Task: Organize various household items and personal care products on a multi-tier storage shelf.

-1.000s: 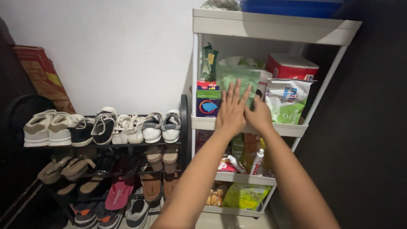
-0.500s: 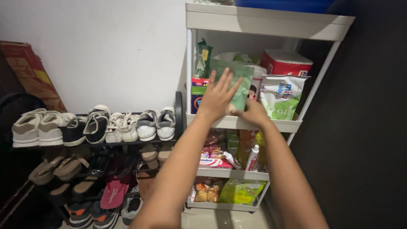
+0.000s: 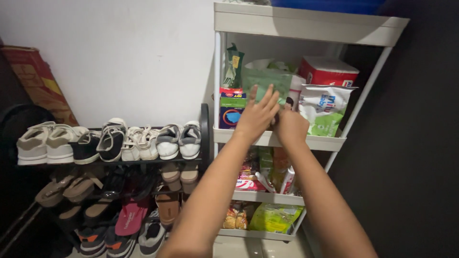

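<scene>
Since half a second ago both hands have drawn lower and closer together in front of the green packet [image 3: 267,82], whose face now shows more above the fingers. Left hand [image 3: 258,116] is spread wide, fingers fanned and pointing up, fingertips laid against the lower face of the packet. Right hand [image 3: 290,126] sits just to the right of the left and touches it at the thumb side; its fingers curl away from the camera, so I cannot tell whether it grips anything. Packet stands upright on the second tier of the white shelf cart [image 3: 279,140], directly beyond and slightly above both hands, long axis running left to right, top edge leaning toward the back. Left hand is the nearer to its face. Just left of the left hand: a blue and green box [image 3: 232,112] with a tall dark green pouch [image 3: 234,67] behind it. Right of the right hand: a white and green bag [image 3: 326,112], a red and white pack [image 3: 328,72] behind. Well to the left, a shoe rack [image 3: 110,165] holds rows of shoes.
</scene>
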